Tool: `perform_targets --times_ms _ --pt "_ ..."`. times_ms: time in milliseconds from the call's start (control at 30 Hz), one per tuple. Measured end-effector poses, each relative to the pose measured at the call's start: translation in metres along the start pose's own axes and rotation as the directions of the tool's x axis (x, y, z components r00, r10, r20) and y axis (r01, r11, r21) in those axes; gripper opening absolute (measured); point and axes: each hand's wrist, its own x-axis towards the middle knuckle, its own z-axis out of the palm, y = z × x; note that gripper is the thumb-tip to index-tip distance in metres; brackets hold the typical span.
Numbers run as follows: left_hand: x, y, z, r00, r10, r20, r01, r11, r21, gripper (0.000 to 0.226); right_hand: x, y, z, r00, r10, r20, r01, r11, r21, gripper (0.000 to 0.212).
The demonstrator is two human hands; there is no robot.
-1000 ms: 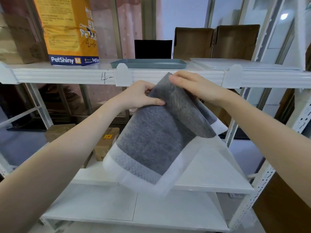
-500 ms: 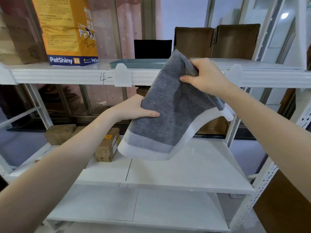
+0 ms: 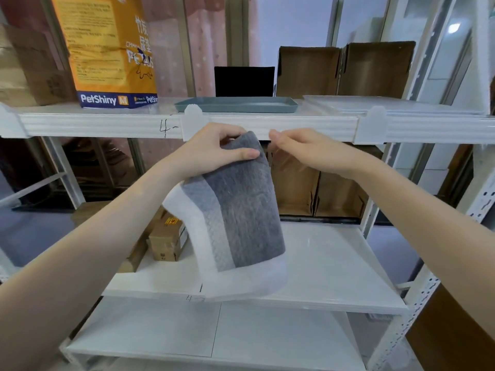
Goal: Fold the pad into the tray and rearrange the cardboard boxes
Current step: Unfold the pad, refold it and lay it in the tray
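The gray pad point(image 3: 235, 210) hangs long-ways down, below and in front of the blue tray point(image 3: 235, 105). The left hand point(image 3: 214, 151) pinches its top, right under the tray's shelf. The right hand point(image 3: 302, 148) is loose and empty, just beside the pad.

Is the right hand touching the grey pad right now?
Apart. In the head view the right hand hovers open beside the grey pad, with shelf edge and cardboard visible in the gap between them. Only the left hand pinches the pad's top.
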Motion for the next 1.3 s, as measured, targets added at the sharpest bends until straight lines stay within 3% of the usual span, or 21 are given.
perform_targets --times_ms 33,100,167,300,467,567,700,800,967,1033,1133,1200,1300 --pt "0.002 0.0 0.0 0.999 0.016 -0.028 -0.016 1.0 -0.011 0.007 -0.002 -0.003 0.004 0.995 0.006 0.103 -0.013 0.998 0.069 0.053" --pt "0.006 -0.001 0.002 0.994 0.043 -0.102 -0.042 0.999 0.005 0.011 -0.003 -0.003 0.012 0.985 -0.029 0.169 0.001 0.986 0.168 0.049" --pt "0.009 0.001 0.003 0.983 0.102 -0.151 -0.095 0.994 0.057 0.012 -0.001 -0.003 0.021 0.99 -0.073 0.123 0.041 0.968 0.247 0.042" --pt "0.011 0.009 0.003 0.984 0.134 -0.12 -0.128 0.99 0.058 0.014 0.004 -0.005 0.031 0.991 -0.13 0.032 0.109 0.92 0.377 0.054" --pt "0.011 0.007 -0.007 0.977 0.142 -0.157 -0.116 0.98 0.161 0.026 0.004 -0.004 0.026 0.998 -0.056 -0.028 0.063 0.925 0.375 0.021" --pt "0.011 0.001 -0.014 0.985 0.064 -0.161 -0.035 0.984 0.174 0.029 0.003 -0.002 0.019 1.0 -0.016 0.024 0.007 0.944 0.329 0.017" --pt "0.011 -0.004 -0.023 0.98 -0.011 -0.2 0.045 0.985 0.165 0.024 0.001 0.006 0.013 0.996 0.009 0.092 -0.03 0.972 0.232 0.026" --pt "0.009 -0.007 -0.032 0.975 -0.054 -0.215 0.063 0.997 0.034 0.017 0.001 0.014 0.004 0.997 0.025 0.073 -0.037 0.984 0.175 0.026" --pt "0.011 -0.002 -0.046 0.975 -0.112 -0.192 0.096 0.991 -0.091 0.044 0.004 0.015 -0.021 1.0 -0.005 0.022 0.002 0.993 0.118 0.016" --pt "0.015 0.002 -0.054 0.979 -0.104 -0.173 0.096 0.994 -0.053 0.06 0.006 0.01 -0.034 0.999 -0.044 -0.02 0.044 0.999 -0.012 0.018" --pt "0.023 0.007 -0.07 0.981 -0.094 -0.17 0.102 0.994 0.037 0.031 0.014 -0.001 -0.051 0.99 -0.111 -0.083 0.092 0.975 -0.201 0.02" --pt "0.029 0.009 -0.082 0.97 -0.045 -0.239 0.09 0.98 0.178 0.013 0.022 -0.009 -0.061 0.973 -0.166 -0.158 0.115 0.95 -0.289 0.02" --pt "0.041 0.012 -0.096 0.929 0.091 -0.359 0.084 0.892 0.444 0.017 0.037 -0.021 -0.074 0.925 -0.265 -0.271 0.146 0.91 -0.389 0.014"
